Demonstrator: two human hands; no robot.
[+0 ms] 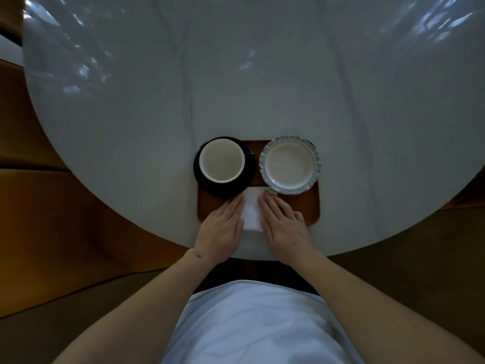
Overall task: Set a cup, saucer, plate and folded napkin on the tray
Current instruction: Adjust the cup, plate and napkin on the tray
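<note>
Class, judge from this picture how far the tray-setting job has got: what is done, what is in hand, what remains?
Done: the cup sits on its saucer, beside the plate, all on the tray. In hand: left hand and right hand lie flat on the napkin. Left: only letting go.

Cup (222,160) on saucer (207,183), plate (289,164), napkin (252,210) (folded) on tray (309,206).

Blk saucer (210,183), wht cup (222,160) & napkin (252,209), blue-rimmed plate (290,164), brown tray (311,206).

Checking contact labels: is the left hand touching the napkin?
Touching. The head view shows the left hand lying flat, its straight fingers overlapping the napkin's left edge on the tray.
</note>
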